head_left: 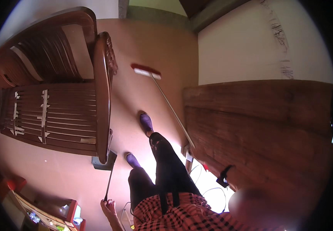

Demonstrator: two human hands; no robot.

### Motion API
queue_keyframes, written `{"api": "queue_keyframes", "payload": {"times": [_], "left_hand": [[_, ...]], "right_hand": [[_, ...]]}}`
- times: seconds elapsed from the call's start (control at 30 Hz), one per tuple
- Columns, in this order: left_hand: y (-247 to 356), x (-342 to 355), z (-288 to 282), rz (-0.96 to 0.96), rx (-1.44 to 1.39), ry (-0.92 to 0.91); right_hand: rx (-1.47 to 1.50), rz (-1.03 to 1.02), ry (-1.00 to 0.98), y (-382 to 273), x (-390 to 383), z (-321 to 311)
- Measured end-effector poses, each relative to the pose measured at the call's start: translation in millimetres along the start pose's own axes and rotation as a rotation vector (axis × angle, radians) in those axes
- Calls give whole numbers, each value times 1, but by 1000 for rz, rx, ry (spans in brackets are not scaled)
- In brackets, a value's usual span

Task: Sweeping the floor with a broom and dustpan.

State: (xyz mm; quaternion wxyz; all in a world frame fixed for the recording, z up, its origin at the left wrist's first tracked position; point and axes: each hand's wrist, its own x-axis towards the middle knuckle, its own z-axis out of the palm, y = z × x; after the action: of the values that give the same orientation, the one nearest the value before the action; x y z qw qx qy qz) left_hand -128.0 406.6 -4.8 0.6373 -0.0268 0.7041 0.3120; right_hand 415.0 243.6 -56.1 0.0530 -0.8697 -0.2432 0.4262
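My left hand [109, 206] is closed around the top of a thin dark handle, low and left of my body. That handle runs down to a grey dustpan [104, 161] on the floor by the bench's front corner. Farther ahead lies a broom [146, 71] with a red and white head, part of it smeared. Its pale stick [173, 109] slants back to the right, up to the edge of a wooden surface. My right hand cannot be made out; a blurred patch covers the area beside my right sleeve, and whether it grips the broom stick is not visible.
A dark wooden slatted bench [70, 117] with pale tape strips fills the left. A broad brown wooden surface [262, 127] stands on the right, with a black object [224, 177] at its edge. Cables [214, 188] hang below it. Red-edged furniture [72, 211] is at lower left.
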Motion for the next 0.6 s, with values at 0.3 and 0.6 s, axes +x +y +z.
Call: {"api": "queue_keyframes", "payload": {"times": [0.3, 0.6], "left_hand": [[-1, -5, 22, 19, -39, 71], [3, -6, -6, 81, -80, 71]], "right_hand": [[48, -8, -127, -224, 324, -110], [-1399, -621, -642, -195, 270, -99]]}}
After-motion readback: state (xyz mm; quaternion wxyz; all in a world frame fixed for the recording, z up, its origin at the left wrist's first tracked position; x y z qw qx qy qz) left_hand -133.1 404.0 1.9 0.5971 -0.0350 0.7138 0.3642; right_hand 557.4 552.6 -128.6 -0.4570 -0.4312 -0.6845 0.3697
